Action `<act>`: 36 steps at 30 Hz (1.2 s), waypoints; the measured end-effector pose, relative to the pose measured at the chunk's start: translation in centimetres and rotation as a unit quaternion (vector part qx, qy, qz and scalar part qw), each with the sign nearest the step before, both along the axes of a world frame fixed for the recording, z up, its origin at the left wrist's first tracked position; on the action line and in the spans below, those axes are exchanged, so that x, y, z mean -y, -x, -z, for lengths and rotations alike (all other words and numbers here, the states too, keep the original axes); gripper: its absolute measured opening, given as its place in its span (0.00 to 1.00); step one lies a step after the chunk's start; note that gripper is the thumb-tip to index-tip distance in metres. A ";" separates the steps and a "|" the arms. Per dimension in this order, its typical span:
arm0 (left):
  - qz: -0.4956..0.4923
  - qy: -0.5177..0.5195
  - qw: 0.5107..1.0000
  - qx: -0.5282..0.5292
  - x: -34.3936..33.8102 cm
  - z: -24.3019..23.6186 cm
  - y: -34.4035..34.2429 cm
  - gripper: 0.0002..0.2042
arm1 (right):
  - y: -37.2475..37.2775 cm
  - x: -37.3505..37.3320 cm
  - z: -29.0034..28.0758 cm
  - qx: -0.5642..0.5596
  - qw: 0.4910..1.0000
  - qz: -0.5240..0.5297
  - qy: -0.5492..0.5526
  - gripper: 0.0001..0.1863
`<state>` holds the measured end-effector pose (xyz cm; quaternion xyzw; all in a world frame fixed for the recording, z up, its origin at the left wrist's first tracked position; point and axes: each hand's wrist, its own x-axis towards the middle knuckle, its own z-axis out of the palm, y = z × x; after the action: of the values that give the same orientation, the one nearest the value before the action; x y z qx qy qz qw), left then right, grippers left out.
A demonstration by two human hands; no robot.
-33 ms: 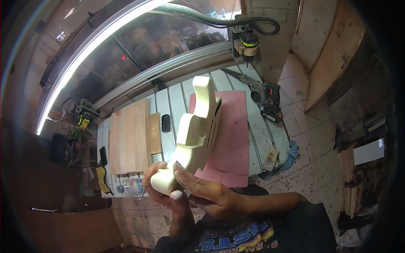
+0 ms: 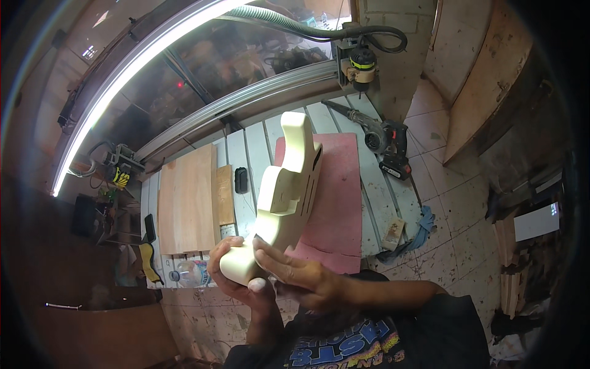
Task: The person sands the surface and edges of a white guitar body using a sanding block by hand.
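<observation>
A cream-coloured electric guitar body (image 2: 281,190) is held up on edge over the bench, its routed slots and cavity facing right. My left hand (image 2: 230,270) wraps round its near, rounded end, with the thumb on the underside. Against the side just above that end press the fingers of my right hand (image 2: 292,270), held close together. A small dark sliver shows at those fingertips; what it is I cannot make out. The right palm and thumb are mostly hidden.
Beneath the guitar body, a pink mat (image 2: 335,203) covers part of the slatted white bench (image 2: 261,144). A wooden panel (image 2: 187,200) lies left, a cordless blower (image 2: 384,138) right. Near the front edges are a plastic bottle (image 2: 190,273) and a blue rag (image 2: 424,224). A rail-mounted router (image 2: 361,64) hangs behind.
My right hand's fingers have shifted very slightly along the guitar body's side. The guitar body and my left hand stay in place.
</observation>
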<state>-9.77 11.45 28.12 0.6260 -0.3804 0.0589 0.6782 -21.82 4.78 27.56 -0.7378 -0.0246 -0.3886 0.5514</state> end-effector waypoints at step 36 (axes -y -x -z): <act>0.040 0.022 0.999 -0.007 -0.2 0.4 0.3 0.43 | 1.3 3.3 0.2 -0.221 0.955 0.118 0.157 0.40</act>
<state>-10.12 11.64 27.72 0.5960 -0.3988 0.0354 0.6961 -23.15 1.48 27.39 -0.8802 0.1242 -0.2690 0.3708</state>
